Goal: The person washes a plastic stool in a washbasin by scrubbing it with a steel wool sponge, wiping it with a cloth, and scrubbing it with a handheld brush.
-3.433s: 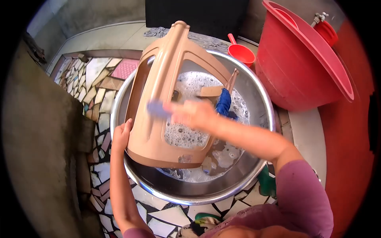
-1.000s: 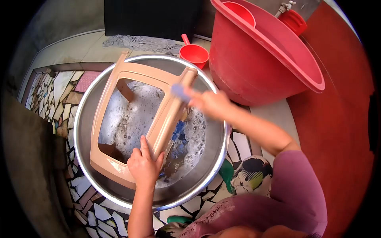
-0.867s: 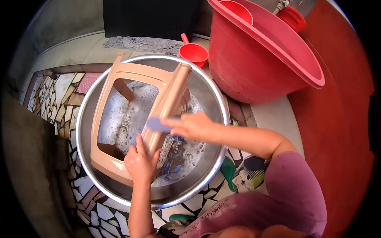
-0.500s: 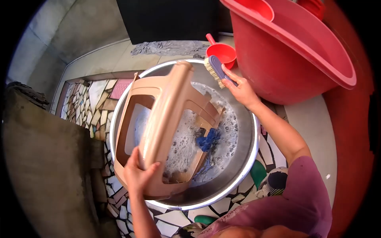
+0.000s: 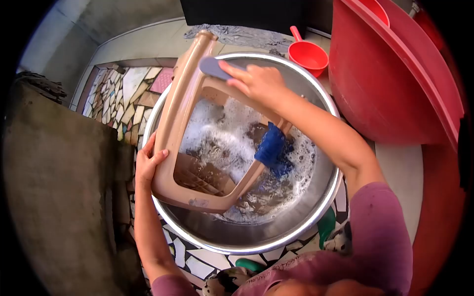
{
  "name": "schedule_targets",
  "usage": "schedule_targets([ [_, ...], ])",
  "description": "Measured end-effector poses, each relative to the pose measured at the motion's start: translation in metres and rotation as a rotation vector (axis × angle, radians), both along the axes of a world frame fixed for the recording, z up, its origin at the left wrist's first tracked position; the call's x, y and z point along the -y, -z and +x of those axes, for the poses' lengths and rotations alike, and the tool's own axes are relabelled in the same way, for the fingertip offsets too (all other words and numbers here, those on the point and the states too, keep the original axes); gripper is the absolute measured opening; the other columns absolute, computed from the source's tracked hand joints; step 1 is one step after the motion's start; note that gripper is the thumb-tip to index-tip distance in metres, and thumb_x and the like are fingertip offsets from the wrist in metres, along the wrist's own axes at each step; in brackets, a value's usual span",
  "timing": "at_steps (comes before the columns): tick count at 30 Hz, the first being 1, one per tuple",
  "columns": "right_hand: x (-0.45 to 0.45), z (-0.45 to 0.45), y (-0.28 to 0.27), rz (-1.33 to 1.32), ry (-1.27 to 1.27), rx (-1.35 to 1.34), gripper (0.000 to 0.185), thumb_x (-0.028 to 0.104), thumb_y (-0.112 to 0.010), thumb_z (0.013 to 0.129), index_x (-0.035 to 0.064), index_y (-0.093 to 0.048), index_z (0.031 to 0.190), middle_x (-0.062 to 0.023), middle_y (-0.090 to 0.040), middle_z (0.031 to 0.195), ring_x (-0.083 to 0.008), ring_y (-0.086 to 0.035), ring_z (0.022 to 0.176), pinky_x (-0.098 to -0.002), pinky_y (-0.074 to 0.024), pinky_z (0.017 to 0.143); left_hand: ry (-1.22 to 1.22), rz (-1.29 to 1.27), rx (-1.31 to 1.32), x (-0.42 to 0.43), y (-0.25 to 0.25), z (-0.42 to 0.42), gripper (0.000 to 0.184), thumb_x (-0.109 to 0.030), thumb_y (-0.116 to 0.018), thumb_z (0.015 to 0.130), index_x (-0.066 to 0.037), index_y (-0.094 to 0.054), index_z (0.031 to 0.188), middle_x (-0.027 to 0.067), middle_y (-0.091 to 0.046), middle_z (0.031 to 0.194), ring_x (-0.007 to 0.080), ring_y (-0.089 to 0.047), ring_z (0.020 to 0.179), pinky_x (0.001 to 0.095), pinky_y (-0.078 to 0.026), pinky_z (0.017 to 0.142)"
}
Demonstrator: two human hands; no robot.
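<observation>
A beige plastic stool (image 5: pixel 165 143) lies tilted inside a large metal basin (image 5: pixel 276 241) of soapy water (image 5: pixel 222 123). My left hand (image 5: pixel 148 163) grips the stool's edge on the left, thumb on top. In my right hand (image 5: pixel 259 84) is a scrub brush (image 5: pixel 215 67) with a grey-purple back, held against the upper part of the stool; its bristles are hidden beneath. A wet blue cloth (image 5: pixel 270 145) hangs over a lower bar of the stool, partly in the water.
Behind the basin at the right sits a red dipper (image 5: pixel 308 55). A big red tub (image 5: pixel 385 84) stands beyond my right arm. To the left rises a concrete block (image 5: pixel 54 197). Green footwear (image 5: pixel 326 227) shows at the basin's near side, on broken-tile flooring (image 5: pixel 200 266).
My right hand has brought the brush from above the basin's far right side leftward onto the stool. The stool has turned, its frame opening now facing up more. The view has shifted.
</observation>
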State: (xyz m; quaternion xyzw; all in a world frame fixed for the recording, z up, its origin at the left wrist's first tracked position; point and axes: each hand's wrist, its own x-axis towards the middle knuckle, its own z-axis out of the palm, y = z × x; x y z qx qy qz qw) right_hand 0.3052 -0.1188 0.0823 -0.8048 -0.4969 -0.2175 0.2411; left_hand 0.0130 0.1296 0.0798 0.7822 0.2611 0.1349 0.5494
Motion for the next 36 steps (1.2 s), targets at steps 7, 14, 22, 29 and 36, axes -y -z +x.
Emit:
schedule_targets([
  [7,0.06,-0.014,0.029,-0.087,0.038,0.097,0.047,0.045,-0.06,0.09,0.0384,-0.054,0.137,-0.0043,-0.052,0.068,-0.0245,-0.058,0.053,-0.0371,-0.0473,0.048,0.019,0.043,0.065,-0.016,0.01,0.005,0.08,-0.026,-0.073,0.072,0.004,-0.047,0.141,0.0145,-0.063,0.121,0.0176,-0.06,0.107,0.0288,-0.045,0.095],
  [14,0.036,-0.004,0.013,-0.105,0.003,0.14,0.043,0.046,-0.055,0.094,0.0372,-0.055,0.136,-0.0065,-0.052,0.068,-0.0252,-0.057,0.054,-0.038,-0.0456,0.048,0.045,0.135,0.08,-0.024,0.016,0.007,0.077,-0.025,-0.073,0.073,0.004,-0.048,0.141,0.014,-0.063,0.121,0.0172,-0.059,0.109,0.029,-0.043,0.099],
  [22,-0.007,-0.003,-0.023,-0.18,-0.036,0.147,0.043,0.045,-0.051,0.097,0.0389,-0.049,0.139,-0.0106,-0.058,0.069,-0.0306,-0.059,0.055,-0.0405,-0.0468,0.047,0.049,0.131,0.1,-0.018,0.01,0.008,0.076,-0.025,-0.073,0.074,0.004,-0.049,0.14,0.0152,-0.064,0.12,0.0175,-0.06,0.108,0.0292,-0.045,0.096],
  [29,-0.02,-0.009,-0.04,-0.324,0.023,0.17,0.044,0.047,-0.05,0.096,0.0388,-0.049,0.139,-0.0117,-0.059,0.07,-0.0282,-0.06,0.055,-0.0387,-0.0464,0.046,0.037,0.139,0.106,-0.02,0.013,0.006,0.076,-0.026,-0.073,0.073,0.004,-0.049,0.139,0.0169,-0.064,0.121,0.019,-0.06,0.11,0.0308,-0.042,0.1],
  [36,0.005,-0.008,-0.029,-0.348,0.05,0.194,0.047,0.048,-0.051,0.095,0.0405,-0.047,0.141,-0.0114,-0.06,0.074,-0.0281,-0.064,0.061,-0.0369,-0.0491,0.048,0.037,0.076,0.03,-0.015,-0.001,0.005,0.076,-0.026,-0.073,0.073,0.004,-0.05,0.139,0.0164,-0.063,0.124,0.0205,-0.059,0.113,0.0315,-0.042,0.1],
])
